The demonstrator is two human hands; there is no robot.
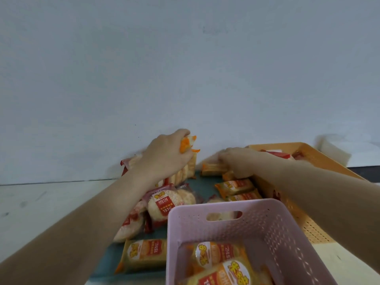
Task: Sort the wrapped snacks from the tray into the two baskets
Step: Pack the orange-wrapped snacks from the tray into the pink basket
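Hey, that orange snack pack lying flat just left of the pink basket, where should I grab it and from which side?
Probably from above, pinching its two long edges near the middle. The orange pack lies flat on the teal tray, and its right end sits behind the pink basket wall, so coming from the right looks blocked.

Single head view: close over tray (206, 182), facing wall (185, 58), tilted slightly down.
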